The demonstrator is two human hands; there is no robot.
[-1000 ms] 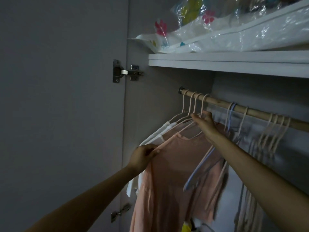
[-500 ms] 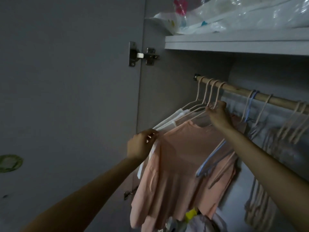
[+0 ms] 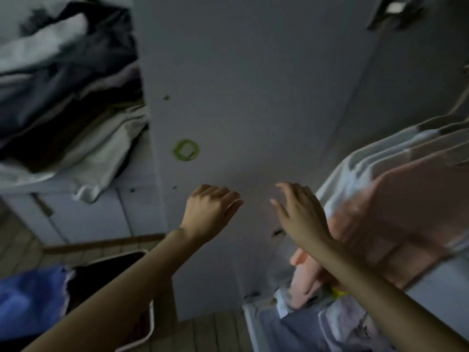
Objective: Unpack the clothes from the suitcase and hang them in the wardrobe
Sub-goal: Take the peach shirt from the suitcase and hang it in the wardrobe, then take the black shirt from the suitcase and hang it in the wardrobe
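Observation:
The view is blurred. My left hand (image 3: 212, 212) hangs in front of the open wardrobe door (image 3: 253, 97) with fingers loosely curled, holding nothing. My right hand (image 3: 299, 214) is beside it, fingers spread and relaxed, also empty. At the right, a pink garment (image 3: 396, 207) hangs on a hanger inside the wardrobe, next to white garments (image 3: 368, 158). Both hands are apart from the clothes. At the lower left lies the suitcase (image 3: 142, 336), with a blue garment (image 3: 28, 298) in it.
A heap of dark and white laundry (image 3: 63, 85) lies on a white cabinet (image 3: 83, 219) at the upper left. A green ring sticker (image 3: 185, 149) marks the door. Folded clothes (image 3: 317, 323) sit at the wardrobe's bottom. Wooden floor (image 3: 208, 331) shows below.
Both hands have let go of the pink garment and its hanger and dropped away from the rail. The view has swung down and to the left, toward the door and the suitcase.

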